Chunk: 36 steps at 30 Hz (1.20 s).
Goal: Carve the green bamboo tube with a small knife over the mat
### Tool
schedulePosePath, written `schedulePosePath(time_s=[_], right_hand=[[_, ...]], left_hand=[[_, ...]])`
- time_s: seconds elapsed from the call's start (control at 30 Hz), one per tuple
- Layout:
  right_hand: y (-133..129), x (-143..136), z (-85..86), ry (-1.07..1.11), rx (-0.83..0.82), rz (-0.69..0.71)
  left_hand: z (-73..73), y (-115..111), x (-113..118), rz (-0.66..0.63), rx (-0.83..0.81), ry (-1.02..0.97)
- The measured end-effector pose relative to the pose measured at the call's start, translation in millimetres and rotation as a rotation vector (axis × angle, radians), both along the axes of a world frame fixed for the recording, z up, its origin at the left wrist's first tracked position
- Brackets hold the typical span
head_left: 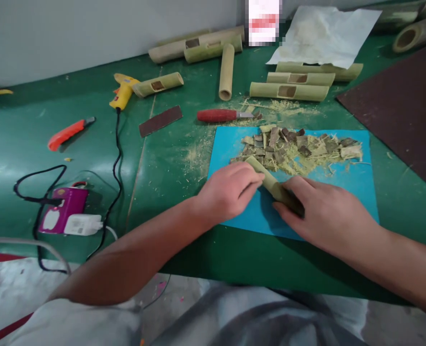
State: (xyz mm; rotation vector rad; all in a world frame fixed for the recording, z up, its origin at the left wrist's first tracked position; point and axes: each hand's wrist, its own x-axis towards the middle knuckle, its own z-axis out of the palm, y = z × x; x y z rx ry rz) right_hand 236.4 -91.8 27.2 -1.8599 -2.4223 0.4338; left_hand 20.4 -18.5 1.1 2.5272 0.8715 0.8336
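Observation:
A short green bamboo tube [270, 183] slants above a blue sheet [357, 202]. My right hand [328, 206] is wrapped around its lower end, thumb underneath and fingers on top. My left hand [230, 190] is closed in a pinch, its fingertips against the tube's upper part; whatever may be between them is hidden. Just beyond the tube, a heap of bamboo chips and shavings [299, 149] covers the far part of the sheet. Behind the sheet lies a red-handled carving knife [218, 115], its blade pointing right.
Cut bamboo tubes [306, 92] lie along the back of the green table [176, 158]. To the left are a sandpaper strip [160, 121], a yellow glue gun [123, 92], an orange utility knife [68, 134] and a purple power strip [66, 206] with cords. A dark brown sheet [407, 105] is at right.

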Motion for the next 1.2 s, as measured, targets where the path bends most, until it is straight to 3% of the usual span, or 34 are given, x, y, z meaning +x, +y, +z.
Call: schedulePosePath(time_s=[0.13, 0.27, 0.37, 0.5, 0.6, 0.73, 0.83, 0.97, 1.07, 1.2], right_hand=[[-0.5, 0.1, -0.7, 0.007, 0.011, 0.000], [-0.4, 0.4, -1.0, 0.003, 0.022, 0.004], [-0.3, 0.4, -1.4, 0.001, 0.027, 0.004], [-0.6, -0.2, -2.0, -0.018, 0.031, 0.017], [-0.4, -0.8, -1.8, -0.022, 0.033, 0.015], [0.3, -1.2, -1.3, -0.040, 0.011, 0.017], [0.3, -1.3, -1.4, -0.045, 0.019, 0.018], [-0.2, -0.9, -2.0, -0.047, 0.019, 0.016], [0.0, -0.9, -2.8, -0.038, 0.029, 0.023], [1.0, -2.2, -2.2, -0.055, 0.023, 0.019]], left_hand=[[-0.5, 0.0, -1.0, 0.061, 0.003, 0.002], [-0.3, 1.2, -1.2, 0.001, 0.007, 0.017], [-0.6, 3.9, -1.7, 0.062, 0.021, 0.014], [-0.9, 5.4, -1.0, -0.005, 0.035, 0.021], [-0.5, 5.2, 0.2, 0.040, 0.043, 0.008], [-0.3, 4.6, 1.9, -0.040, 0.029, 0.049], [0.1, 4.5, 2.4, 0.034, 0.035, 0.032], [0.4, 4.1, 2.4, -0.034, 0.057, 0.060], [-0.3, 4.7, 2.4, 0.029, 0.059, 0.046], [-0.9, 5.8, 2.9, -0.051, 0.065, 0.047]])
